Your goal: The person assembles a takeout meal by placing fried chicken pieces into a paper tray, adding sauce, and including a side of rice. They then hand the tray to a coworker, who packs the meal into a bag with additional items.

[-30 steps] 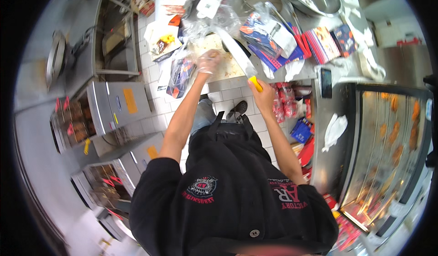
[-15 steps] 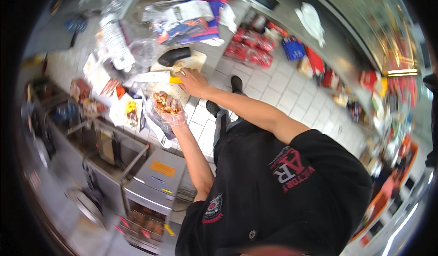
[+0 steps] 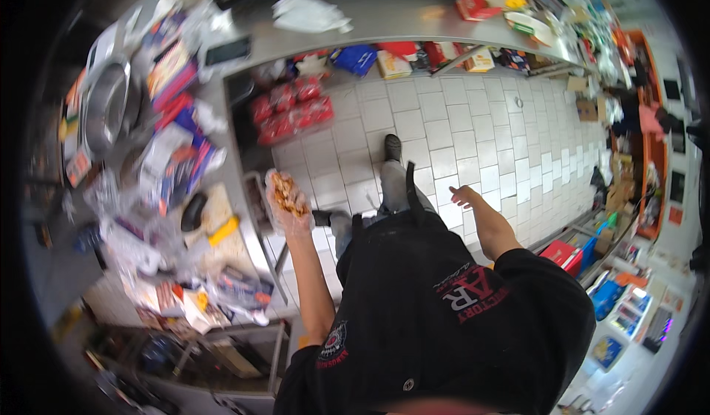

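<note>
My left hand (image 3: 294, 221), in a clear plastic glove, is raised just off the counter's edge and cradles browned chopped meat (image 3: 284, 193). My right hand (image 3: 464, 196) is bare and hangs over the floor on my right, holding nothing, fingers loosely apart. On the counter to my left lies a pale cutting board (image 3: 231, 258). A knife with a yellow handle (image 3: 223, 231) rests on it. Beside the knife sits a curved black object (image 3: 194, 212) whose kind I cannot make out.
Plastic bags (image 3: 137, 249) and packages crowd the left counter, near a round metal pan (image 3: 108, 108). Red wrapped packs (image 3: 294, 112) sit below the far steel counter (image 3: 403, 34), which holds a white bag (image 3: 309, 13). Tiled floor (image 3: 458, 123) stretches ahead. A metal fryer-like unit (image 3: 277, 356) stands at lower left.
My right hand has let go of the yellow-handled knife and swung to the right, away from the counter. My left hand has moved off the board with the meat. My view has turned right.
</note>
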Demonstrator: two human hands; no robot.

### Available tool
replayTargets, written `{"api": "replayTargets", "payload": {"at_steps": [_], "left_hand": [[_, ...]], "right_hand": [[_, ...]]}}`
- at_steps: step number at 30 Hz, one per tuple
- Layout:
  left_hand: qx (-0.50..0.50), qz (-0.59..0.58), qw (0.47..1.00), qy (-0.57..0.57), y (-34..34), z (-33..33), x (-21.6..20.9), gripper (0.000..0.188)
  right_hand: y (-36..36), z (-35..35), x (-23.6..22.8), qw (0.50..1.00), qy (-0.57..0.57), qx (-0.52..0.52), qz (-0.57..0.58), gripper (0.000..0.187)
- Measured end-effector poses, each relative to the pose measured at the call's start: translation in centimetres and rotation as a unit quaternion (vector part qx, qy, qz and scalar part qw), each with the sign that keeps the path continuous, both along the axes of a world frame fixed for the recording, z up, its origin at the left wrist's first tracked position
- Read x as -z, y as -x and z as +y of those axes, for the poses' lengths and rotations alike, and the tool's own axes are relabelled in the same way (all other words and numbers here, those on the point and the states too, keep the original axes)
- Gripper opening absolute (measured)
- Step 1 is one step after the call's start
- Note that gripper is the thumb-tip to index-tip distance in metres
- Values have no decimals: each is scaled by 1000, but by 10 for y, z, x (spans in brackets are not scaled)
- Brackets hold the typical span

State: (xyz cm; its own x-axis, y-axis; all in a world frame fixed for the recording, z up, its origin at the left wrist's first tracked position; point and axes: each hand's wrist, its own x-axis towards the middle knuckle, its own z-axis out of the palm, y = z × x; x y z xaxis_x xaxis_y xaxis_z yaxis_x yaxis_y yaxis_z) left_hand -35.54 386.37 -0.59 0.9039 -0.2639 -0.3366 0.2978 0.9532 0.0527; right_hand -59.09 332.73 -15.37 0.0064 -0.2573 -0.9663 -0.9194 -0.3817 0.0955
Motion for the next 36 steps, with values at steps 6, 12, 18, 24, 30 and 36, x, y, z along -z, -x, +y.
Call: {"api": "replayTargets", "payload": {"at_steps": [6,12,18,24,30,36], "left_hand": [[123,53,983,-126,-40,-202,21,22],[248,77,960,-105,-86,-454,69,22],[428,61,902,0,-114,-646,134,20],[524,126,838,-79,-115,-673,226,18],[481,249,816,-202,-106,-658,273,18],[468,273,825,-163,-108,-665,270,23]], "right_hand": [[-42,-214,114,960,123,116,-221,28],[-209,-382,263,855,179,195,-447,32],[-289,-432,350,796,88,422,-424,32],[-202,-369,468,775,79,436,-451,37],[-138,-389,488,788,232,427,-377,27],[-343,-633,457,629,364,279,-628,20]]}}
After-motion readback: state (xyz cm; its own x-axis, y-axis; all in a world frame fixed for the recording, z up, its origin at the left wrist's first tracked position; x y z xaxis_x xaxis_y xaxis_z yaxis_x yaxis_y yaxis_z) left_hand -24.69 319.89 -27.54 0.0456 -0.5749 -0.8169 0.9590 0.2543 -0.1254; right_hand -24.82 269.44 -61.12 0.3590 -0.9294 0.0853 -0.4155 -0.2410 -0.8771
